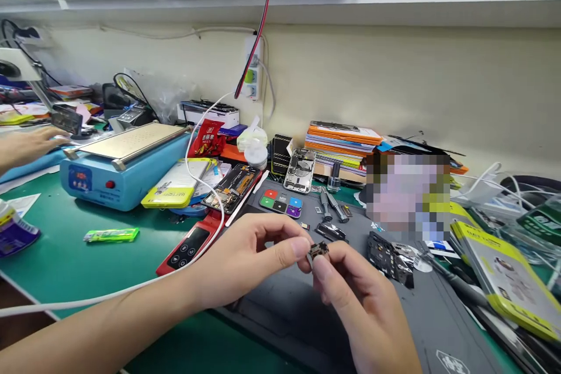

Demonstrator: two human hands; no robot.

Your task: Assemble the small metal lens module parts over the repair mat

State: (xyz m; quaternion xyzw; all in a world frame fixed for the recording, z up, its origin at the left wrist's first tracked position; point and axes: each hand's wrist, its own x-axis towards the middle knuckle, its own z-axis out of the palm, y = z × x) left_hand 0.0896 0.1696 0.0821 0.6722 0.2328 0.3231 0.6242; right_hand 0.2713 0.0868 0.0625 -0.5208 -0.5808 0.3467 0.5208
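I hold one small dark part [318,249] up between my two hands, above the dark grey mat [442,312] on the green desk [105,266]. My left hand [252,257] comes in from the left with the fingers bent, and its thumb and forefinger draw close together at the part's left edge, the thumb tip touching or just beside it; at this size I cannot tell which. My right hand [366,295] does the firmer work: the thumb presses the part from the near side while the forefinger lies curled behind its right edge, so it sits pinched between the two. The other fingers of that hand fold in underneath, partly hidden by the thumb. Neither hand is spread wide; the fingertips of both nearly meet around the part. Just beyond them on the mat lies a small black piece [332,231], and behind that two grey tools [333,205] lean toward each other near a pad with coloured squares [280,204]. A flat black part with shiny wrapping [390,258] lies to the right of my right hand, while a red device [189,251] with a black panel lies beyond my left wrist.
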